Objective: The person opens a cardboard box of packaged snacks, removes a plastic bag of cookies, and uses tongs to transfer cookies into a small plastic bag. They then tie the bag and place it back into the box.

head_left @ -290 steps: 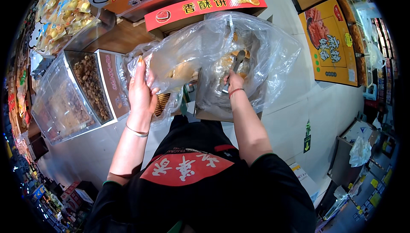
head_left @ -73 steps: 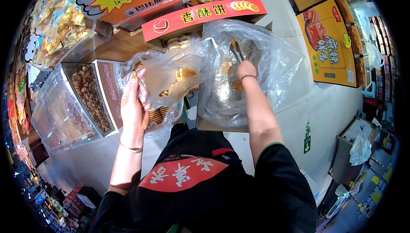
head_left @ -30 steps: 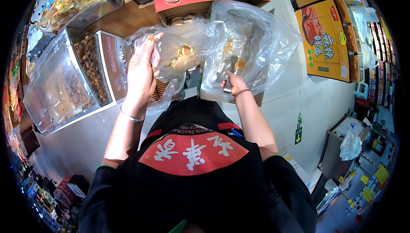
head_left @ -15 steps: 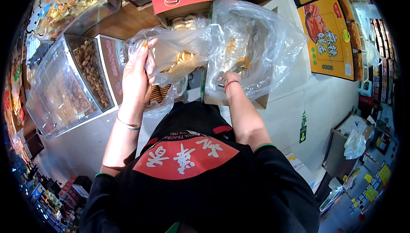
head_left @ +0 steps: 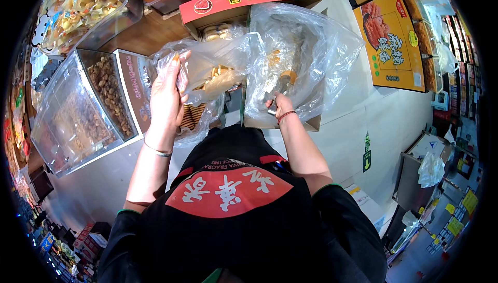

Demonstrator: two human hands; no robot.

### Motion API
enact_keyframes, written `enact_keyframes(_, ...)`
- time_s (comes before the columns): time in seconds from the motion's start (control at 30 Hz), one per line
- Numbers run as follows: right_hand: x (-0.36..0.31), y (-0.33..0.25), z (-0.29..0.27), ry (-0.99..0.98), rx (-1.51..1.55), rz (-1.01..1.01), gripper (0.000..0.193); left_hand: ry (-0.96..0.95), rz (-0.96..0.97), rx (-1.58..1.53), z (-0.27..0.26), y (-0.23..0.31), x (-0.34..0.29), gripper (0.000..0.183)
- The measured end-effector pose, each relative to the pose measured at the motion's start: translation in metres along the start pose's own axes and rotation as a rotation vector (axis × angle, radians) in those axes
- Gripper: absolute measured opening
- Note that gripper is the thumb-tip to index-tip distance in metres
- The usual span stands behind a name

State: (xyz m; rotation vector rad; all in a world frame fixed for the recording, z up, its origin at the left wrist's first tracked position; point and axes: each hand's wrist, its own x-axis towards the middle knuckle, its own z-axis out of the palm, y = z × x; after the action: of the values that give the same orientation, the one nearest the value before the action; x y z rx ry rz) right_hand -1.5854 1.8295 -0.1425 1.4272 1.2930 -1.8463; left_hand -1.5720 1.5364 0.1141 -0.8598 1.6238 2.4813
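Note:
My left hand (head_left: 167, 93) is closed on the gathered edge of a clear plastic bag (head_left: 210, 52), holding it up. Pale golden biscuits (head_left: 213, 79) show through its side. My right hand (head_left: 284, 105) grips what looks like a metal scoop (head_left: 283, 84), its blade partly hidden and a brown piece beside it. The scoop reaches into a cardboard box (head_left: 313, 123) lined with a loose clear plastic liner (head_left: 340, 46). Crumbs and pale bits (head_left: 277, 57) lie inside the liner. Ridged brown biscuits (head_left: 192, 117) sit in plastic below my left hand.
A red sign (head_left: 250, 1) runs along the back of the boxes. To the left stands a clear bin (head_left: 78, 111) with nuts (head_left: 110, 83). Bagged snacks (head_left: 83, 10) fill the far left. A yellow carton (head_left: 391, 44) stands at the right, above the pale tiled floor (head_left: 342, 148).
My right hand has shifted slightly toward me, and more of the scoop and the brown piece shows. My left hand still holds the bag up in nearly the same place.

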Motion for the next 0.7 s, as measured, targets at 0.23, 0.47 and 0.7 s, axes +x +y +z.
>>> enact_keyframes(0.23, 0.038, 0.001, 0.007, 0.092, 0.165, -0.07, 0.028, 0.028, -0.029, 0.032, -0.001, -0.005, -0.004, 0.033)
enact_keyframes(0.47, 0.029, 0.009, 0.016, 0.181, 0.063, -0.236, 0.03, 0.029, -0.015, 0.043, -0.001, -0.008, -0.008, 0.033)
enact_keyframes(0.7, 0.045, -0.014, -0.002, 0.083, -0.055, -0.186, 0.02, 0.015, -0.028, 0.06, 0.004, -0.009, -0.01, 0.034)
